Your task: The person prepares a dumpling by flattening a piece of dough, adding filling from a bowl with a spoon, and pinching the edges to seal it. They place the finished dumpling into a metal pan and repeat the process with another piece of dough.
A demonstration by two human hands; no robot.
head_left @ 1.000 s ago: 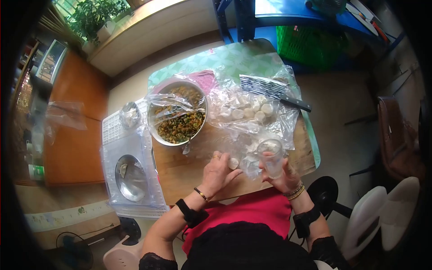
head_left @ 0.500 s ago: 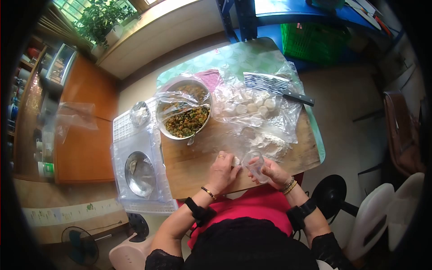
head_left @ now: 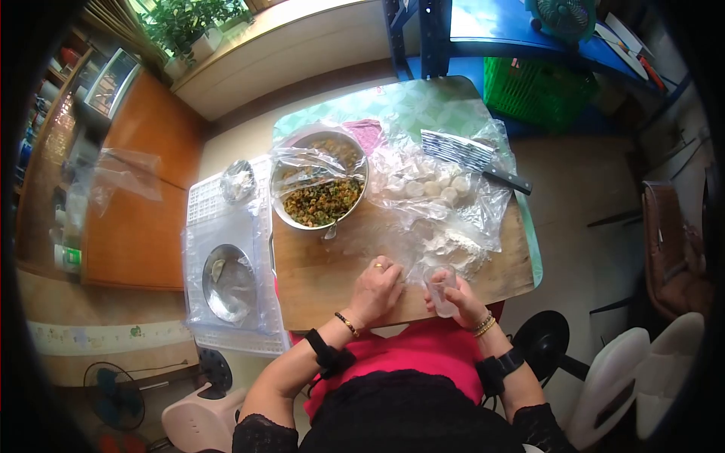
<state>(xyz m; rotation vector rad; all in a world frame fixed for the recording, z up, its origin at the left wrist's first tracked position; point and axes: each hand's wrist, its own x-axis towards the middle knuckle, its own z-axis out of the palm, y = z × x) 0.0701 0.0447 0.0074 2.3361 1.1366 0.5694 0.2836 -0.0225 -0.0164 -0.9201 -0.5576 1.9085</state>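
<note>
My left hand rests on the wooden board with its fingers curled down; whatever lies under them is hidden. In my right hand is a clear plastic cup, tilted, just right of my left hand near the board's front edge. White flour is heaped beyond the cup. Several round dough pieces lie farther back on plastic film. At the board's back left stands a metal bowl of chopped filling, partly covered by film, with a spoon handle at its rim.
A cleaver lies at the back right. On the left, a white rack holds a metal plate with one dumpling and a small film-covered bowl. White chairs stand at the right.
The view has shifted slightly. The cup in my right hand has turned more upright. My left fingers have closed down, and the pale piece beside them is now hidden.
</note>
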